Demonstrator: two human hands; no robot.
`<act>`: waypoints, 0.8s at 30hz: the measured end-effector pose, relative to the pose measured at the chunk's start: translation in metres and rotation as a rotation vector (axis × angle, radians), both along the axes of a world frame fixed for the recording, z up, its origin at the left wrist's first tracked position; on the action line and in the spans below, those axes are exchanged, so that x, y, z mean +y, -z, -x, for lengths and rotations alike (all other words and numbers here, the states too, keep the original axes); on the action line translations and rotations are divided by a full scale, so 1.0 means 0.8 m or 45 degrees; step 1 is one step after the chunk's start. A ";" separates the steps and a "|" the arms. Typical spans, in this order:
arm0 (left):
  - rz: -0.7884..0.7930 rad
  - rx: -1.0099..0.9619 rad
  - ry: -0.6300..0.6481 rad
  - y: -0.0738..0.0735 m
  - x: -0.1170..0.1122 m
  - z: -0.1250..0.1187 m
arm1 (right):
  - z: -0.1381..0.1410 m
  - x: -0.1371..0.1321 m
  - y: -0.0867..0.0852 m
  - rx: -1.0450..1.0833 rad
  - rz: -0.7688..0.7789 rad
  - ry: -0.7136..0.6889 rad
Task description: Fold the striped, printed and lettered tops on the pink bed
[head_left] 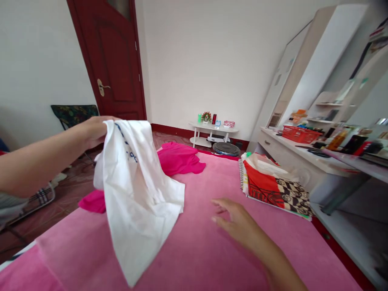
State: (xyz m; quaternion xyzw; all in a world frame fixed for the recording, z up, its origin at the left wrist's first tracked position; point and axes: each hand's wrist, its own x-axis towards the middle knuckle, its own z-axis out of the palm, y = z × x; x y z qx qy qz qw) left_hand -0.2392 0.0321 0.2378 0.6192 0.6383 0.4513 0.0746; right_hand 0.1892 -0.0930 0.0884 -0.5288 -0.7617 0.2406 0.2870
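My left hand (98,128) is raised at the left, its fingers closed over the top of a white garment (136,202) with dark blue print. The cloth hangs down in loose folds, and its lower part reaches the pink bed cover (197,250). Most of my left fingertips are hidden by the fabric. Over the cover at the right, my right hand (232,216) is open and holds nothing, thumb and fingers apart and a little bent. Behind the white garment lies a crumpled bright pink cloth (182,159), with another bit of bright pink fabric (93,201) showing left of it.
Books or folders with a patterned cloth (273,186) lie at the bed's right edge. Beyond them stands a white dressing table with a red basket (301,134). A low white stand (200,141) is by the far wall, and a folding chair (75,113) near the red door (118,60).
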 end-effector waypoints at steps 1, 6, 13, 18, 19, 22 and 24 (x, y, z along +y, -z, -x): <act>-0.040 -0.050 0.035 -0.016 0.018 -0.014 | 0.002 0.001 0.003 0.015 0.007 -0.006; -0.272 0.062 0.187 -0.011 0.106 -0.112 | 0.004 0.002 0.013 -0.011 0.057 -0.001; 0.447 0.728 0.112 0.192 0.095 -0.177 | 0.005 0.002 0.014 -0.027 0.064 0.001; 0.307 1.018 0.175 0.247 0.012 -0.164 | 0.018 0.000 0.015 -0.036 0.084 -0.052; 0.297 1.035 0.167 0.247 -0.002 -0.157 | 0.020 -0.001 0.017 -0.044 0.087 -0.054; 0.345 1.033 0.152 0.241 -0.030 -0.130 | 0.026 -0.003 0.023 -0.074 0.086 -0.075; 0.385 0.961 0.200 0.227 -0.035 -0.109 | 0.029 -0.005 0.028 -0.076 0.094 -0.098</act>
